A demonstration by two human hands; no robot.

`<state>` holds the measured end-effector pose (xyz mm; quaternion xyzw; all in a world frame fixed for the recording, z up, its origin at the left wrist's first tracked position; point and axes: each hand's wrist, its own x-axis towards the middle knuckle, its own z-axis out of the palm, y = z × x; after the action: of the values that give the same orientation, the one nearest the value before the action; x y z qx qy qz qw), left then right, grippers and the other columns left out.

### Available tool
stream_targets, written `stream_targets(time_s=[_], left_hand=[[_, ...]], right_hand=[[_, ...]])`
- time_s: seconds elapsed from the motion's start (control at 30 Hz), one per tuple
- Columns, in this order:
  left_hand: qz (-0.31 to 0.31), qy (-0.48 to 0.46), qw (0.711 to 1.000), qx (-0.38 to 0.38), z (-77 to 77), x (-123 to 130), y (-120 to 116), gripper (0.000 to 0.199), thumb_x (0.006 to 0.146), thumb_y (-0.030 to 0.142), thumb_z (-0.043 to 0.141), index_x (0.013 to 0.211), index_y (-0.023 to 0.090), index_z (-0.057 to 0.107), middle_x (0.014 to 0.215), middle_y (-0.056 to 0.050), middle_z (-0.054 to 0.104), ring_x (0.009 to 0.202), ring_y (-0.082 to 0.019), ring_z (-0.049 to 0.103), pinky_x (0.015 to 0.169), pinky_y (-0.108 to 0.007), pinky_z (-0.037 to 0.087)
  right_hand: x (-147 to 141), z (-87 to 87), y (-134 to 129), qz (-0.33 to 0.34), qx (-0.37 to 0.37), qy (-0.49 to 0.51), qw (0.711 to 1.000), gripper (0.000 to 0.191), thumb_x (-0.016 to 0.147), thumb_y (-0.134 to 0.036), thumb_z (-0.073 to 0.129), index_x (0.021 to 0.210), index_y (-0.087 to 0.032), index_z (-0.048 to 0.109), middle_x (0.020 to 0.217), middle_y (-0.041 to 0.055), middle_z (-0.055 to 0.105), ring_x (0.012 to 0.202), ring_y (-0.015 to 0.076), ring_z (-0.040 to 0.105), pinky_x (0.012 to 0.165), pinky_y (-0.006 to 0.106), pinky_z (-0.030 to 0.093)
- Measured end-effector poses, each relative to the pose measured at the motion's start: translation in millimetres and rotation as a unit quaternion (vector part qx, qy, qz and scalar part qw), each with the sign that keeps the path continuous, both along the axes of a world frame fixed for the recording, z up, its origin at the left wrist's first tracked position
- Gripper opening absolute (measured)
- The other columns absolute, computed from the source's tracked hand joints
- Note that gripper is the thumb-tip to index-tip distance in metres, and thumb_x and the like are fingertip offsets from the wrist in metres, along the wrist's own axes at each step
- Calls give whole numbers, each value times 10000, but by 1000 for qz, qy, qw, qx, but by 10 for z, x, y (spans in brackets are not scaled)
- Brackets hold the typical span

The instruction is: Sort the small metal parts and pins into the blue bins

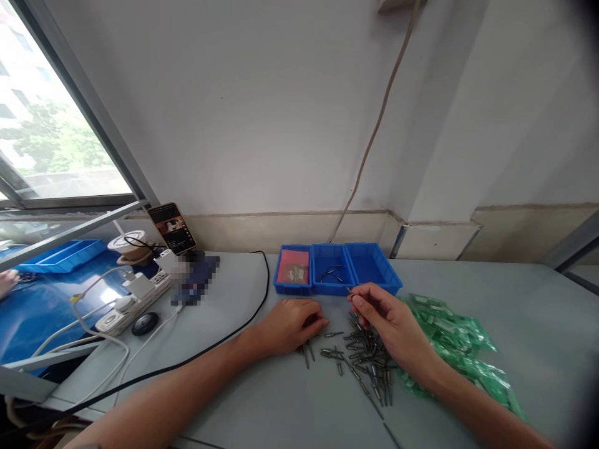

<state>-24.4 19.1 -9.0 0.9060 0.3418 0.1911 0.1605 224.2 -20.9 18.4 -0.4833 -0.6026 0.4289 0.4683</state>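
Note:
My right hand is raised over the pile, its thumb and forefinger pinching a small blind rivet just in front of the blue bins. Below it lies a heap of metal blind rivets, some strewn toward the left and front. My left hand rests on the table with curled fingers, left of the heap. A few rivets stick out from beneath its palm; what its fingers hold is hidden. Several rivets lie in the middle blue bin.
The left bin contains a pink sheet and a small bag; the right bin stands beside it. Green plastic bags lie at right. A black cable crosses under my left arm. A phone and power strip stand left.

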Motion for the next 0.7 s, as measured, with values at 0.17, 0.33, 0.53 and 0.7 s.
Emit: stream_targets(time_s=[0.17,0.33,0.53,0.7], left_hand=[[0,3,1000,-4,5,0,0,279,1096,359,573,877,190,608,825,4,666,704,-143,572,651,-251,375],[0,-3,1000,1,4,-4,-2,254,1089,350,590,890,193,599,823,14,660,700,-136,561,649,-249,371],[3,2,1000,4,-10,0,2,267,1092,354,585,881,190,598,822,11,658,691,-136,558,647,-251,367],[1,0,1000,4,-5,0,3,266,1087,340,592,866,192,578,813,17,648,692,-135,555,645,-248,363]], right_hand=[[-13,16,-14,19,1,2,1000,307,1011,-555,638,1011,-249,657,858,1,628,721,179,598,667,302,509],[5,34,-12,13,22,-29,999,263,1015,-515,640,970,-256,643,782,-22,579,682,173,534,658,302,472],[17,22,-10,6,34,-43,998,240,1001,-488,672,946,-256,646,780,-27,551,707,168,502,653,289,435],[-7,43,-12,10,13,-20,1000,320,983,-565,675,951,-247,686,787,-15,589,674,161,514,650,299,449]])
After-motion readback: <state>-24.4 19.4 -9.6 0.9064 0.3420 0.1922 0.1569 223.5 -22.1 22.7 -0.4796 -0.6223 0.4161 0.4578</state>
